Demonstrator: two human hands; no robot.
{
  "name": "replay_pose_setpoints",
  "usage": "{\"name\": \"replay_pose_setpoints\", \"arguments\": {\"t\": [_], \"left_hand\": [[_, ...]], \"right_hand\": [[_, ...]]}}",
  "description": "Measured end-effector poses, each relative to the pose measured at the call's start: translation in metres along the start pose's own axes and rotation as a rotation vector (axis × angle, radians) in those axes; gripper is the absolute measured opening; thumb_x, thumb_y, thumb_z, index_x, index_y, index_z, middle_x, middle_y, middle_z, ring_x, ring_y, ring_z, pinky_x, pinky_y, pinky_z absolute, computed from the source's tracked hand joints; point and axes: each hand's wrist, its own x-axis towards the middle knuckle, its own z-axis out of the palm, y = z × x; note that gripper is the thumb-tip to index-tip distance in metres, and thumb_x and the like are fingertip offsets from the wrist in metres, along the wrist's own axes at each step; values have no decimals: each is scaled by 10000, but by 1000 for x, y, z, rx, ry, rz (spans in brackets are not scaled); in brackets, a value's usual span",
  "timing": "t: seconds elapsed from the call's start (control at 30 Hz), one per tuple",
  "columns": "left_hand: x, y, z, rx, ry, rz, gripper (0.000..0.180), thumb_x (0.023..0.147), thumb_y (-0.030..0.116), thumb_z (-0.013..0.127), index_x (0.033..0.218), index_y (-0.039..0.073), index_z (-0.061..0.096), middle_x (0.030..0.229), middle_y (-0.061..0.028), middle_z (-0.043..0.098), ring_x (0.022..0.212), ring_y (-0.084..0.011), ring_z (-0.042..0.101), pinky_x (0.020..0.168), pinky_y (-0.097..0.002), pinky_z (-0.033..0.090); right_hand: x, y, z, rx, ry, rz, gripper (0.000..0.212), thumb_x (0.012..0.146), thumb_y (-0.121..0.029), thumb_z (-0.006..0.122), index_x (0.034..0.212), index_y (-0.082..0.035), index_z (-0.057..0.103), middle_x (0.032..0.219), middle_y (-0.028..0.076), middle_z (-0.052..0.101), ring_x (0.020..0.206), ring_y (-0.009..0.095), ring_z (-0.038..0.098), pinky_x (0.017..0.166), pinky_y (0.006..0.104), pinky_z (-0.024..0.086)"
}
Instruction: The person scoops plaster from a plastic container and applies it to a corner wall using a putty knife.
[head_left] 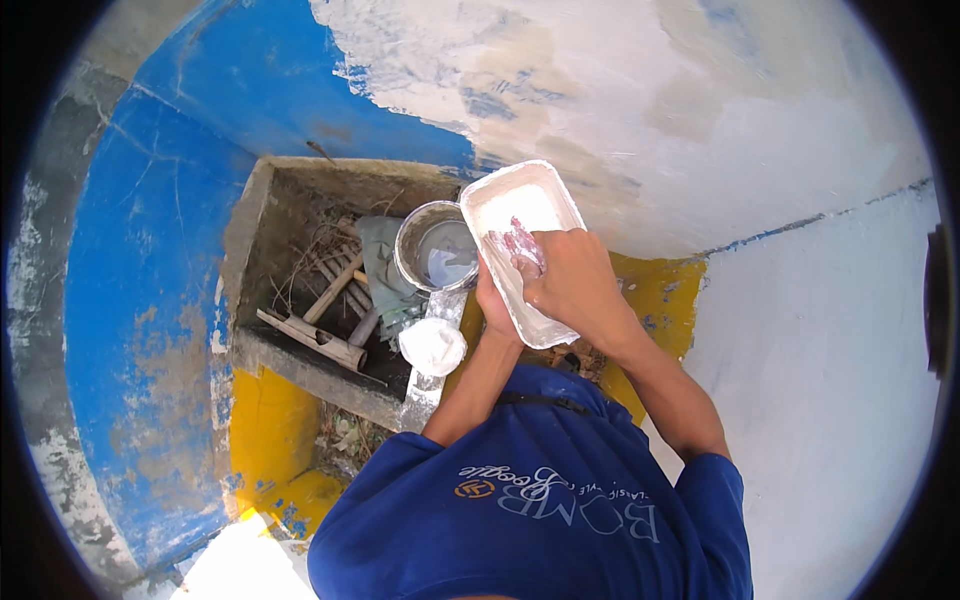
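A white-smeared rectangular tray (515, 205) is held up in front of my chest. My left hand (495, 308) is wrapped round its left side from below, with the fingers largely hidden. Inside the tray, my right hand (578, 275) is closed on a soft-looking reddish-pink thing (517, 246) smeared with white; I cannot make out its kind. Left of the tray stands a round bucket (402, 250) holding greyish liquid. Nearer to me, a round white container or lump (432, 347) rests on a whitened narrow board (418, 398).
A concrete trough (258, 215) lies to the left, holding bamboo pieces (318, 340), dry twigs and a grey-green cloth (380, 250). A blue wall (150, 240) rises at the left. The wall ahead (650, 90) is patchy white, and yellow-painted masonry (270, 420) shows below the trough.
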Motion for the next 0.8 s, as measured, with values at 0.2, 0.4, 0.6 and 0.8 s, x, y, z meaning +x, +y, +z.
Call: {"name": "replay_pose_setpoints", "arguments": {"t": [0.2, 0.4, 0.6, 0.8], "left_hand": [[2, 3, -5, -4, 40, 13, 570, 1020, 491, 321, 1401, 82, 432, 1273, -98, 569, 1167, -258, 551, 1020, -433, 436], [0, 1, 5, -49, -90, -78, 667, 1007, 542, 298, 1487, 79, 302, 1436, -121, 448, 1293, -300, 464, 1085, -461, 374], [-7, -10, 2, 87, -27, -66, 758, 960, 610, 387, 1493, 79, 291, 1452, -119, 434, 1299, -280, 458, 1082, -455, 375], [-2, -17, -26, -61, -146, -62, 657, 986, 553, 371, 1441, 79, 383, 1381, -115, 498, 1244, -272, 495, 1080, -452, 376]], "right_hand": [[10, -4, -19, 34, -56, 106, 183, 737, -114, 659, 781, 62, 678, 641, 276, 602, 615, 441, 617, 613, 496, 498], [17, 7, -28, -72, 92, 54, 180, 762, -106, 639, 785, 70, 662, 620, 274, 585, 590, 450, 591, 591, 493, 472], [-3, 15, -20, -215, -4, 37, 171, 776, -116, 629, 805, 47, 672, 606, 252, 582, 584, 442, 585, 590, 490, 477], [-22, 6, -20, -60, -32, 150, 171, 735, -102, 648, 796, 55, 678, 649, 272, 612, 600, 427, 621, 594, 480, 501]]}}
